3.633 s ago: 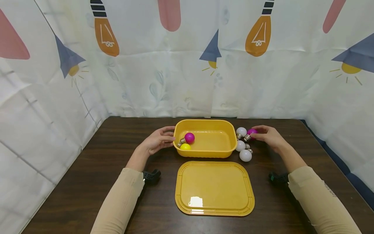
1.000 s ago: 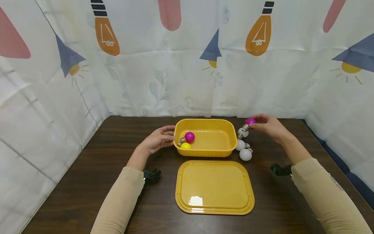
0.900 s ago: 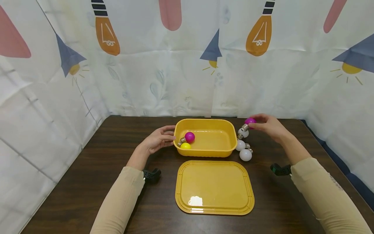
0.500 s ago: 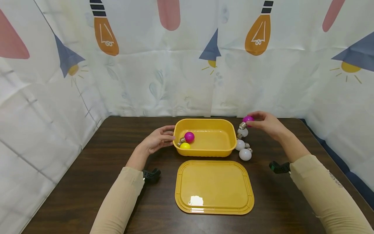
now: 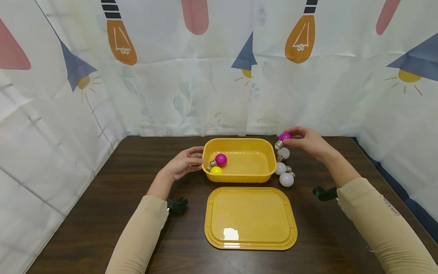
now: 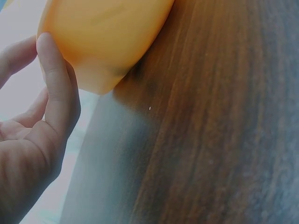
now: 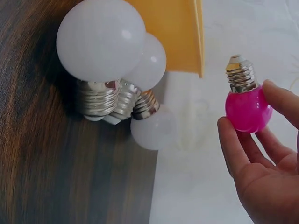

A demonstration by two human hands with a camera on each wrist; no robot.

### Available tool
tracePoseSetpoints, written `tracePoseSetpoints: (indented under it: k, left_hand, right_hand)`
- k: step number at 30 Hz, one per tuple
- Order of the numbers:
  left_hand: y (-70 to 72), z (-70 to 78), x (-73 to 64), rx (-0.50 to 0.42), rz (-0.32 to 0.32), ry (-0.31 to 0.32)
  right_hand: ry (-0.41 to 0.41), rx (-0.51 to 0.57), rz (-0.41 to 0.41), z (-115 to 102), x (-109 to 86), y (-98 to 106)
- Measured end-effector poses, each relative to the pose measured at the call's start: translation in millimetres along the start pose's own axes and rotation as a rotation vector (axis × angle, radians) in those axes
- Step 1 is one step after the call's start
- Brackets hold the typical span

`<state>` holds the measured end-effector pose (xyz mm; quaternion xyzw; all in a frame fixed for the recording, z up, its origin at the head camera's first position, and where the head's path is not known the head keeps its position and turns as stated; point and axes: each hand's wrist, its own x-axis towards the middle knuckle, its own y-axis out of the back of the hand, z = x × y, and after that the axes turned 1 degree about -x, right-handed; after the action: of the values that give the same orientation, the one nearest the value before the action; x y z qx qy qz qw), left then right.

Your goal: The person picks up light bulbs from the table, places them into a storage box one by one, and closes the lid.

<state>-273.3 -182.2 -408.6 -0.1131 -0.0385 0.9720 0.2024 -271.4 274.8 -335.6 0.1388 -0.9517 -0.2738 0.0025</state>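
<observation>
Magenta bulb (image 5: 285, 137), held in the air near the far right corner of the yellow box (image 5: 239, 179): long axis aslant, screw base (image 7: 241, 74) directed down and to the person's left, globe up and to the right. Bulbs number six: this one; a second magenta bulb (image 5: 221, 160) and a yellow bulb (image 5: 216, 171) inside the box; three white bulbs (image 5: 286, 180) beside it. One box, one lid (image 5: 251, 219). The right hand (image 5: 308, 143) pinches the globe between thumb and fingertips, the base projecting free beyond them. The left hand (image 5: 184, 163) touches the box's left rim; whether it grips, I cannot tell.
</observation>
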Motion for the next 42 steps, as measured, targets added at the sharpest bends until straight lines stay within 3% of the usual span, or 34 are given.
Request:
tracePoseSetpoints:
  k: [42]
  left_hand:
    - [0.1, -0.3, 0.3, -0.019, 0.01, 0.004]
  right_hand:
    - [0.079, 0.067, -0.097, -26.6, 23.5, -42.1]
